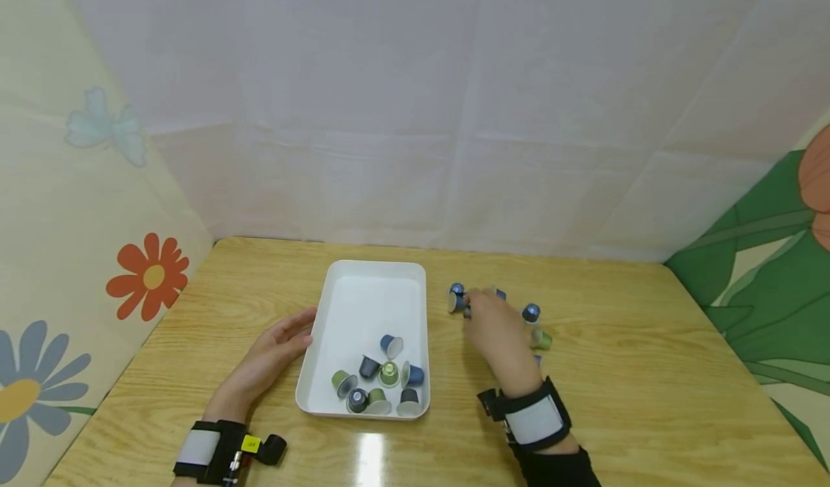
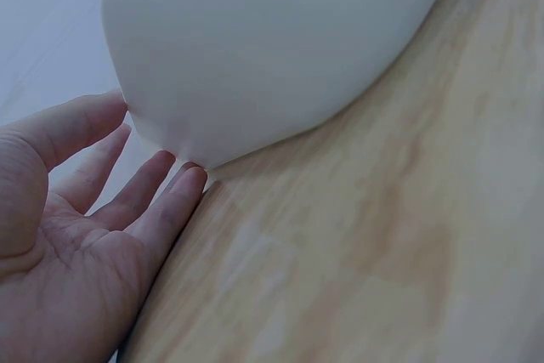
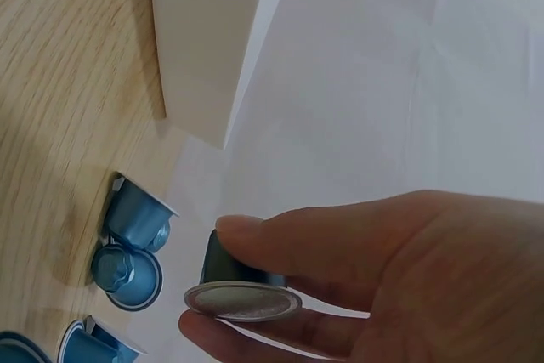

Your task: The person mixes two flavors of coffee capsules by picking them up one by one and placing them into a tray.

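Observation:
A white tray (image 1: 363,296) stands left of centre on the table. Straight fingers of my left hand (image 1: 275,354) touch its left side; in the left wrist view the fingertips (image 2: 189,180) lie against the tray's outer wall (image 2: 280,40). Between thumb and fingers my right hand (image 1: 502,339) pinches a dark coffee capsule (image 3: 242,299), its pale foil lid showing in the right wrist view. Blue capsules (image 3: 136,214) lie near that hand on the table. Inside the tray's near half sit several green, blue and dark capsules (image 1: 389,373), some upside down and some on their sides.
Right of the right hand lie a blue capsule (image 1: 531,313) and a green capsule (image 1: 541,338). A wooden table (image 1: 648,372) carries everything. White cloth (image 1: 402,112) hangs behind it, with flower-printed cloth (image 1: 58,206) at the sides.

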A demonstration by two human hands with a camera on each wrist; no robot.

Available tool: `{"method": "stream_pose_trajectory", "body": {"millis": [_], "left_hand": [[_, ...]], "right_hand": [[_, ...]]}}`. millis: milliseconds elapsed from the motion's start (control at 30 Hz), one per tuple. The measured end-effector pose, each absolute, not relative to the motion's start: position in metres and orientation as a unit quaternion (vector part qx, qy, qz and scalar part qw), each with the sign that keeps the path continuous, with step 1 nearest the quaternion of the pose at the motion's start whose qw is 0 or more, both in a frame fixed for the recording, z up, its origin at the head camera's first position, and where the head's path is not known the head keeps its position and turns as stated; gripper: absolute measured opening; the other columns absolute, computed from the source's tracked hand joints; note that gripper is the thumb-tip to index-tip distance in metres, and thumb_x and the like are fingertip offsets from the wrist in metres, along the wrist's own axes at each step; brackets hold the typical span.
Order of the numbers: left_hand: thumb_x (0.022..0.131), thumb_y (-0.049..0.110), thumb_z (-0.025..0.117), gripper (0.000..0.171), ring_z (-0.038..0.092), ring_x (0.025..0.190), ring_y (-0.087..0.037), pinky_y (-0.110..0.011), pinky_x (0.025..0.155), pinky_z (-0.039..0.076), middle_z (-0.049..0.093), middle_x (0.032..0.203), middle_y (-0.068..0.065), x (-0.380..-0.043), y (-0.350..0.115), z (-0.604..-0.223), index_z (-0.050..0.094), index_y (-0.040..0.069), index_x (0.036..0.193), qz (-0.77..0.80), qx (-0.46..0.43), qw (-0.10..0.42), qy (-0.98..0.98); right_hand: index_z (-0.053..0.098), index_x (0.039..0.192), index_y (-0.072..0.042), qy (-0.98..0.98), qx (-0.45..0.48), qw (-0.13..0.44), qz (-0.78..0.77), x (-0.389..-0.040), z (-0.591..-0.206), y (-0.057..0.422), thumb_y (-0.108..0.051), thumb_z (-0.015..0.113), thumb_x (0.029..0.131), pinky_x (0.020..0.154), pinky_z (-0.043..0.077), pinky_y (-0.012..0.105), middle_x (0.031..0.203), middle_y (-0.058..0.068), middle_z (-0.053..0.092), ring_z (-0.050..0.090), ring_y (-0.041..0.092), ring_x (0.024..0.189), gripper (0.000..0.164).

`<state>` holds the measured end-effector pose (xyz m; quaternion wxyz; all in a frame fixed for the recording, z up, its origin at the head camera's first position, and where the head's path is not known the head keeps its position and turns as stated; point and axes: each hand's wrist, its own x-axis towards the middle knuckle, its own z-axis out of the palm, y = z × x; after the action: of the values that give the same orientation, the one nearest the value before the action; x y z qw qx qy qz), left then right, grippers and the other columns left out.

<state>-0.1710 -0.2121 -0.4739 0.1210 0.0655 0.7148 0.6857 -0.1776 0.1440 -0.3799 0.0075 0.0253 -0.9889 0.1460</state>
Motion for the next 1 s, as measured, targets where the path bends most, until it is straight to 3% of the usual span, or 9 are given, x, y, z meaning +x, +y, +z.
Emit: {"method": "stream_pose_trajectory", "body": {"millis": [267, 767, 1000], "left_hand": [[0.097, 0.018, 0.065, 0.064, 0.033, 0.142, -0.029, -0.016, 0.100, 0.040, 0.033, 0.157, -0.015, -0.171, -0.212, -0.474, 0.034, 0.001, 0.151, 0.691, 0.067, 0.121, 0.709], [0.097, 0.016, 0.063, 0.063, 0.033, 0.142, -0.029, -0.017, 0.100, 0.040, 0.033, 0.157, -0.016, -0.172, -0.213, -0.476, 0.034, 0.001, 0.151, 0.693, 0.072, 0.118, 0.708], [0.098, 0.015, 0.063, 0.062, 0.033, 0.142, -0.029, -0.017, 0.100, 0.040, 0.034, 0.157, -0.016, -0.172, -0.212, -0.476, 0.034, 0.001, 0.151, 0.694, 0.074, 0.118, 0.706]], "right_hand": [[0.061, 0.127, 0.001, -0.988, 0.029, 0.011, 0.150, -0.174, -0.376, 0.136, 0.002, 0.069, 0.087, 0.079, 0.055, 0.050, 0.118, 0.020, 0.064, 0.063, 0.036, 0.103, 0.041], [0.066, 0.120, -0.004, -0.985, 0.050, 0.047, 0.158, -0.171, -0.372, 0.127, -0.014, 0.067, 0.093, 0.071, 0.056, 0.049, 0.109, 0.011, 0.064, 0.064, 0.029, 0.094, 0.029], [0.065, 0.121, 0.001, -0.980, 0.088, 0.071, 0.165, -0.171, -0.374, 0.122, -0.011, 0.067, 0.092, 0.087, 0.053, 0.048, 0.116, 0.019, 0.062, 0.060, 0.035, 0.107, 0.030]]}}
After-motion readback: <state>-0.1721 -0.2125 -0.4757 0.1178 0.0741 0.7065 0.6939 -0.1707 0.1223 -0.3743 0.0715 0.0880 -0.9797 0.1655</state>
